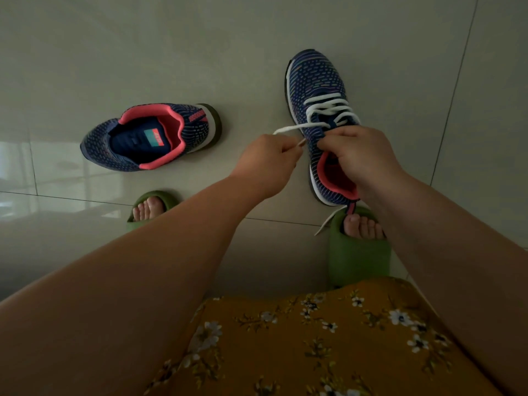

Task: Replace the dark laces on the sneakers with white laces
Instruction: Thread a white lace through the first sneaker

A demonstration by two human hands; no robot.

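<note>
pale glossy floor tiles [114, 52] with dark grout lines fill the view, window glare at 9 o'clock. right sneaker [320, 110], navy knit with coral lining, sits at about 1 o'clock from centre, toe pointing to 12, heel toward the person. white lace [328, 105] crosses through the lower eyelets in several rows; one run leaves the upper eyelet area and goes toward 9 o'clock, taut, into the left hand [265, 161]. left hand has fingers curled, pinching that lace near its tip at the thumb and forefinger, just beside the shoe's left edge. right hand [360, 158] rests over the tongue and collar opening, fingers bent down onto the shoe near the top eyelets; cannot tell whether it pinches lace or just the upper, fingertips hidden. other free end of the white lace [328, 221] trails from under the heel toward 6 o'clock, across a green slipper [357, 252] on the person's foot. second sneaker [151, 135] lies at 10 o'clock, well apart, on the floor with opening up, no lace visible in it. second green slipper [151, 207] at 8 o'clock. mustard floral fabric [314, 338] covers the lap at 6 o'clock.
</note>
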